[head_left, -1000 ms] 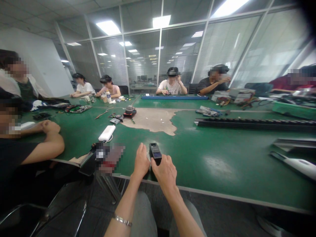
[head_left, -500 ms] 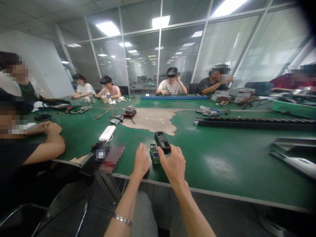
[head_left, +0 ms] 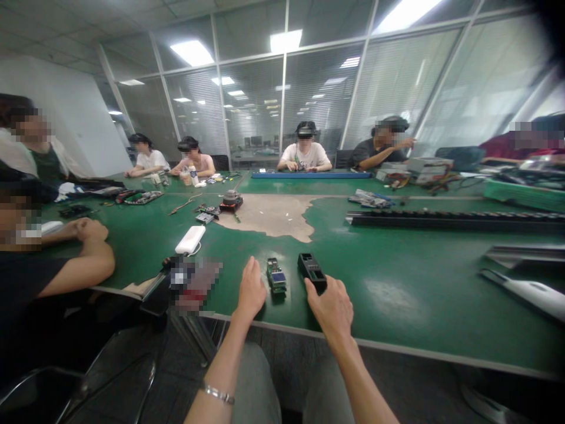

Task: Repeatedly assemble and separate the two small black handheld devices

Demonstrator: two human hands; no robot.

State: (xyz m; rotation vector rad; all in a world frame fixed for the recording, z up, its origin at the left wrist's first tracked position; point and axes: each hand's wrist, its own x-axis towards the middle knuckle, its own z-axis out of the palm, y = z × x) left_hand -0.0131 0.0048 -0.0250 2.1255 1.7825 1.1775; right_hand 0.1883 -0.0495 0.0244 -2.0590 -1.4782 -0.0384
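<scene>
While your right hand (head_left: 334, 306) grips the near end of the black casing (head_left: 312, 272), its fingers are curled round it and the casing's far end points away from you, low over the worktop (head_left: 397, 306); you cannot tell whether it touches the surface. Your left hand (head_left: 251, 290) lies palm down, fingers together and flat on the green top, holding nothing. Between your two hands sits the green board (head_left: 276, 275), just beside your left fingertips and a little apart from the casing.

Both wrists cross the near edge of the worktop, which runs slantwise lower toward your right. To your right the green surface is bare for a long stretch, as far as the white tool (head_left: 529, 292) near the right border. Ahead you have open room up to the tan patch (head_left: 273, 215), and farther right up to the black rail (head_left: 454, 219). Your left side is tighter: a blurred-out item (head_left: 194, 282) lies near your left hand at the worktop's corner, a white pack (head_left: 190, 239) lies beyond it, and a co-worker's forearm (head_left: 77, 268) rests along that edge.

By count: two hands of yours, one black casing, one green board, one white pack, one long black rail, one white tool.
</scene>
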